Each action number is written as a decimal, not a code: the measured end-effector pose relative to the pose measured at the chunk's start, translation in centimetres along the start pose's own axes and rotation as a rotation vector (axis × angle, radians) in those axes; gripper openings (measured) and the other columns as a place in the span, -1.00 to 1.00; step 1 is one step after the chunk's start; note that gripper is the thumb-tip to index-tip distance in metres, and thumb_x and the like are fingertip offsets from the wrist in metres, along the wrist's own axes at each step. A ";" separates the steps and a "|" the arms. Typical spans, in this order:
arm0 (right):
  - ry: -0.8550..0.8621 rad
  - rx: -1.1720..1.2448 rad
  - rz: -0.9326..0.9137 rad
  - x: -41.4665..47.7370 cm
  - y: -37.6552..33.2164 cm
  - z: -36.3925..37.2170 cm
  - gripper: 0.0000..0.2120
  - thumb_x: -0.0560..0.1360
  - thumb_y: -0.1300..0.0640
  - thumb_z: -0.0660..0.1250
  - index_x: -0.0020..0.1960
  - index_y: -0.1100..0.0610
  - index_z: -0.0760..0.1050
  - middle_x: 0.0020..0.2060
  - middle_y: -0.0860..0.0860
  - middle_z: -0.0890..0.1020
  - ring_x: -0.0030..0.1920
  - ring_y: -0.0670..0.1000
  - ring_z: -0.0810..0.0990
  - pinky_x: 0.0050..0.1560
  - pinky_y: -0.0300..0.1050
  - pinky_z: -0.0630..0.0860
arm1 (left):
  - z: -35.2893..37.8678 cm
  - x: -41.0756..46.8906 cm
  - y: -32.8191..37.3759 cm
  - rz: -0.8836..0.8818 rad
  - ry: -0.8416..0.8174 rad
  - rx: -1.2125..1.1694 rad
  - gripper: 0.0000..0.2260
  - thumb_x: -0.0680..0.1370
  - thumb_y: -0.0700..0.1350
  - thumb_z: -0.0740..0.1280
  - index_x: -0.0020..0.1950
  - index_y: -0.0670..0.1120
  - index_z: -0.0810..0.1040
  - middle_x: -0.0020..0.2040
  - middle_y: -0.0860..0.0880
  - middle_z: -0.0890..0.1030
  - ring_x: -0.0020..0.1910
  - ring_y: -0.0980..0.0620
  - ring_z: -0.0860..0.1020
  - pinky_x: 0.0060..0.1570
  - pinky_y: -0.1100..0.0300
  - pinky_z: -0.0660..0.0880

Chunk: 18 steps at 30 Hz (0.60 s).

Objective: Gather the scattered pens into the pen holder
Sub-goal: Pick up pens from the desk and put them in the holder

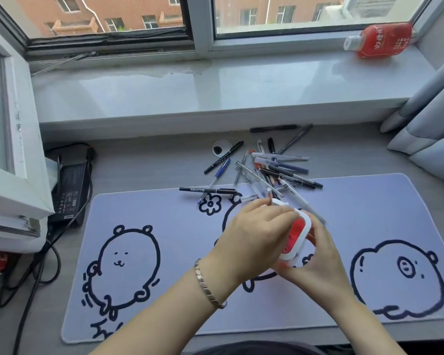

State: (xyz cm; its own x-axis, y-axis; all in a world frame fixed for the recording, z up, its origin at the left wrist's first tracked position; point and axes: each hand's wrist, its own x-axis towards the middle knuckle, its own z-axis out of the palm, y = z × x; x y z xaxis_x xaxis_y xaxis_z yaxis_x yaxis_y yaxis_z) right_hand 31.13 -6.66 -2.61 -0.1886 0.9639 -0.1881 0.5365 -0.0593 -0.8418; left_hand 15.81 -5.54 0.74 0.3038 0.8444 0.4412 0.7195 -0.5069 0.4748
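White plastic rim round a red body: pen holder [296, 237], small and oblong with rounded corners, tilted off the desk mat [149, 206] and held between both hands above the middle bear drawing. Right hand [321, 257] cupped under and behind the holder, fingers wrapped round its lower right side, thumb hidden. Left hand [254, 231] curled over the holder's upper left edge, fingertips pinched on a thin clear pen [269, 197] standing nearly upright at the holder's far end, its lower part hidden by the fingers; cannot tell whether the tip sits inside the holder. Silver link bracelet [209, 288] on the left wrist. Beyond the hands, loose pile of pens [280, 170] straddling the far edge of the mat and the grey desk: clear-barrelled ones with white caps, dark grey and navy ones, one or two with orange-red ends, crossed over one another. Apart from the pile to its left, blue pen [219, 175] lying diagonal, black marker [224, 157] slanted beside a round cable grommet [221, 148], another black marker [207, 190] lying flat across the mat's edge. Two dark pens further back, near the foot of the windowsill. Red bottle [381, 41] lying on its side on the sill, far right. Black power adapter [71, 185] with cables at left.
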 end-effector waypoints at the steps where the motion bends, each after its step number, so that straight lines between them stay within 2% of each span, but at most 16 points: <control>1: 0.002 -0.001 0.002 0.2 0.1 -0.2 -0.14 0.10 0.06 0.61 0.30 -0.13 0.28 0.16 -0.14 0.47 0.13 -0.12 0.49 0.07 -0.12 0.49 | -0.2 0.0 -0.2 0.019 0.025 0.006 -0.81 0.52 -0.24 0.20 0.03 -0.22 0.59 0.06 -0.13 0.65 0.06 -0.09 0.60 0.17 0.01 0.48; 3: 0.018 -0.002 0.009 0.7 0.2 -0.8 -0.13 0.10 0.08 0.62 0.31 -0.11 0.28 0.16 -0.12 0.46 0.14 -0.08 0.48 0.07 -0.12 0.47 | -0.9 0.2 -1.3 -0.002 0.103 -0.042 -0.79 0.54 -0.22 0.22 0.10 -0.22 0.57 0.17 -0.17 0.60 0.17 -0.07 0.54 0.24 0.07 0.43; 6: 0.044 0.015 0.032 1.4 0.5 -1.8 -0.14 0.11 0.13 0.62 0.30 -0.14 0.28 0.18 -0.11 0.46 0.17 -0.08 0.46 0.09 -0.09 0.43 | -1.3 0.4 -5.2 -0.270 0.139 -0.126 -0.76 0.52 -0.26 0.25 0.17 -0.21 0.52 0.19 -0.17 0.57 0.22 -0.04 0.48 0.30 0.21 0.35; 8: 0.060 0.028 0.057 1.9 0.7 -2.3 -0.15 0.11 0.15 0.62 0.26 -0.21 0.29 0.17 -0.11 0.47 0.18 -0.06 0.46 0.11 -0.01 0.45 | -0.9 0.1 -9.1 -0.482 0.044 -0.002 -0.70 0.47 -0.36 0.26 0.19 -0.22 0.50 0.19 -0.18 0.56 0.21 -0.11 0.49 0.28 0.21 0.32; 9: 0.071 0.031 0.066 2.2 0.8 -2.5 -0.16 0.11 0.16 0.62 0.24 -0.24 0.29 0.16 -0.11 0.48 0.19 -0.05 0.46 0.11 0.02 0.46 | -0.4 -0.2 -11.0 -0.544 -0.041 0.082 -0.67 0.44 -0.39 0.27 0.19 -0.24 0.49 0.18 -0.19 0.56 0.18 -0.17 0.50 0.25 0.13 0.35; 11: 0.080 0.033 0.078 2.6 0.7 -2.8 -0.18 0.11 0.18 0.61 0.18 -0.30 0.30 0.14 -0.13 0.48 0.19 -0.04 0.45 0.10 0.03 0.45 | 0.3 -0.7 -13.8 -0.616 -0.235 0.204 -0.67 0.42 -0.37 0.30 0.18 -0.24 0.49 0.11 -0.20 0.59 0.09 -0.22 0.51 0.12 -0.03 0.44; 13: 0.065 0.047 0.101 3.1 0.7 -2.9 -0.20 0.12 0.21 0.60 0.12 -0.37 0.29 0.15 -0.15 0.47 0.19 -0.06 0.44 0.10 0.00 0.43 | 1.1 -0.9 -15.4 -0.589 -0.381 0.310 -0.75 0.41 -0.34 0.33 0.08 -0.20 0.54 -0.03 -0.18 0.61 -0.06 -0.22 0.51 -0.09 0.01 0.43; 16: 0.046 0.075 0.122 3.6 0.9 -2.9 -0.20 0.13 0.23 0.61 0.11 -0.38 0.31 0.16 -0.16 0.48 0.22 -0.06 0.44 0.10 -0.05 0.40 | 2.2 -1.0 -16.3 -0.524 -0.437 0.391 -0.78 0.26 -0.39 0.46 -0.20 -0.16 0.55 -0.32 -0.12 0.55 -0.35 -0.14 0.47 -0.42 0.11 0.36; 18: 0.041 0.079 0.131 4.1 1.1 -2.9 -0.19 0.12 0.19 0.63 0.15 -0.34 0.31 0.17 -0.16 0.48 0.21 -0.07 0.44 0.11 -0.04 0.41 | 2.4 -0.6 -16.3 -0.535 -0.379 0.339 -0.89 0.38 -0.35 0.39 -0.18 -0.20 0.51 -0.29 -0.14 0.51 -0.36 -0.16 0.45 -0.43 0.05 0.40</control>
State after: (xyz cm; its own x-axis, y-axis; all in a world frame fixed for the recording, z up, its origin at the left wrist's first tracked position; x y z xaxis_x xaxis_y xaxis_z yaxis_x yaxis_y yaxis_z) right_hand 33.33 -2.05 -2.79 -0.0862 0.9563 -0.2795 0.4873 -0.2042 -0.8490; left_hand 5.43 2.65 -9.07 0.0082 0.9942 -0.1074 0.9648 0.0203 0.2623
